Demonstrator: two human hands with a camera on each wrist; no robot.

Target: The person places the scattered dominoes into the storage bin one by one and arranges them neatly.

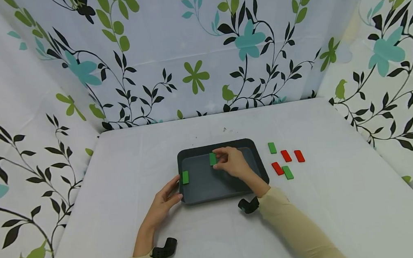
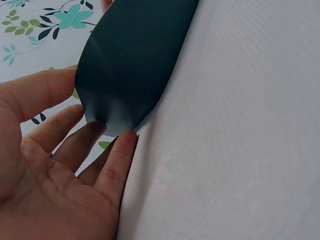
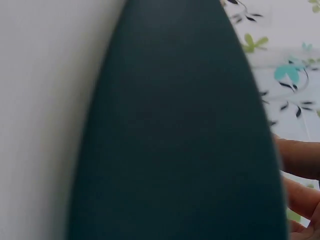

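Note:
A dark grey rectangular tray (image 1: pixel 205 194) lies on the white table. My right hand (image 1: pixel 233 163) reaches over it, thumb and index finger pinching a small green block (image 1: pixel 213 159) by its two ends. Whether that block touches the tray floor I cannot tell. Another green block (image 1: pixel 185 177) sits inside by the left wall. My left hand (image 1: pixel 163 202) rests its fairly straight fingers against the outside of the tray's left end, as the left wrist view also shows the fingertips (image 2: pixel 131 137) on the wall. In the right wrist view the tray's side (image 3: pixel 175 125) hides most of the hand.
Right of the tray lie two green blocks (image 1: pixel 272 148) and three red blocks (image 1: pixel 286 155), loosely scattered. One red block (image 1: pixel 278 168) and one green block (image 1: pixel 287 172) are close together. A leaf-patterned curtain (image 1: pixel 191 44) closes off the back and sides of the table (image 1: pixel 346 207).

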